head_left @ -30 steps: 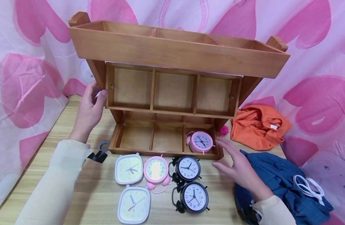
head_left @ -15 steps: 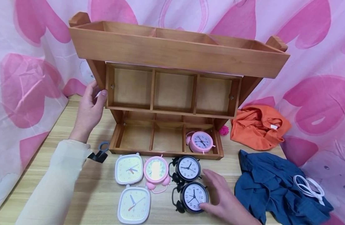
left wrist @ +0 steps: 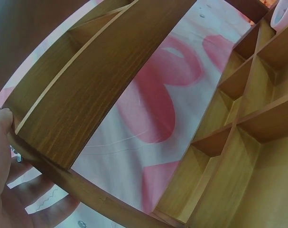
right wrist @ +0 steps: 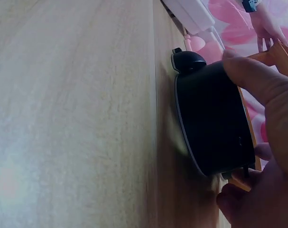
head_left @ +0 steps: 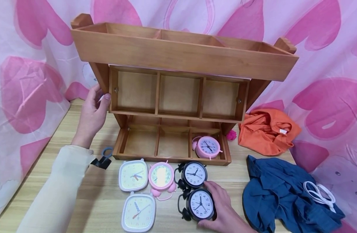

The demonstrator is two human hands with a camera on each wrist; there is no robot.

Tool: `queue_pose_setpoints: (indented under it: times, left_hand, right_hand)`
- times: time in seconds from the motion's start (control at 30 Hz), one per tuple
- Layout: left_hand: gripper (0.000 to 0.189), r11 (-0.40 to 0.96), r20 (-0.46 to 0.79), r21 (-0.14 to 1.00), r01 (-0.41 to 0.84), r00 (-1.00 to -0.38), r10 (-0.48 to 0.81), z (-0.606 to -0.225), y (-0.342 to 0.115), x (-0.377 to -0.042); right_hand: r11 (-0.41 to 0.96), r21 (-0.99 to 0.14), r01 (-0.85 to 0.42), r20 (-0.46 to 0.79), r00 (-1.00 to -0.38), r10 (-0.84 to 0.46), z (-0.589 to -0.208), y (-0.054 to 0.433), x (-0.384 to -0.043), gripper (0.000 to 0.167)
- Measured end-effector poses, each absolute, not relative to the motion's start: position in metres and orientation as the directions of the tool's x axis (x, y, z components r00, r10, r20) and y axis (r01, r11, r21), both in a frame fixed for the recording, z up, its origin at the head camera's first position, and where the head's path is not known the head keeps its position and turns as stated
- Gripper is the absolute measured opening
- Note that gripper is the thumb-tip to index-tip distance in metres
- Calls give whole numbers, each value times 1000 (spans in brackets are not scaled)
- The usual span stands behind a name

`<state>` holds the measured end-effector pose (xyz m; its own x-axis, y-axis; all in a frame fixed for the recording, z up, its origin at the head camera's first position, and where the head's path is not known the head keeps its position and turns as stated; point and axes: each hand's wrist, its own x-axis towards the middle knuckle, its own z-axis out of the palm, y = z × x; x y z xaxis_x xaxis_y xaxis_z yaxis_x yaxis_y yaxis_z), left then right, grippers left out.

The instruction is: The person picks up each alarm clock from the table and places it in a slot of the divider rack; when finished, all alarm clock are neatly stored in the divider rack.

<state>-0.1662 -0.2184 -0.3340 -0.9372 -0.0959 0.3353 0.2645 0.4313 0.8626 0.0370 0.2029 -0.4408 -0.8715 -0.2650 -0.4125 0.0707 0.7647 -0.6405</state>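
R hand point(head_left: 220, 205) has thumb + fingers round the casing of the front black clock point(head_left: 201, 204), face-up on the table point(head_left: 230, 176) just beside the rear black clock point(head_left: 194, 174); L hand point(head_left: 94, 110) grips the wooden rack point(head_left: 181, 48) at its left side. IMO best: firm hold on casing, off the bells point(head_left: 186, 214), lift level w/o knocking the rear black clock. Vs approx. 0.5 s ago: R fingers, then spread alongside, now wrap closer; clock pos. + L hand basically same.
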Motion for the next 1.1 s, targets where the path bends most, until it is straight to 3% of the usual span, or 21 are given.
queue_pose_setpoints:
  times: [0.37, 0.67, 0.83, 1.1]
  left_hand:
    - [47, 430, 353, 858, 281, -931, -96, -334, -218, -167]
    - [47, 427, 357, 858, 286, -929, -95, -335, -218, -167]
    - [47, 429, 357, 857, 285, -929, -95, -335, -218, -167]
    - [48, 430, 350, 858, 280, -932, -90, -335, -218, -167]
  right_hand:
    - [758, -647, 89, -410, -878, -247, -445, 202, 40, 119]
    - [735, -672, 89, -405, -875, -264, -444, 204, 44, 107]
    - [738, -674, 24, -379, -869, -318, -440, 206, 48, 100]
    - [722, -692, -26, -357, -856, -373, -415, 203, 48, 95]
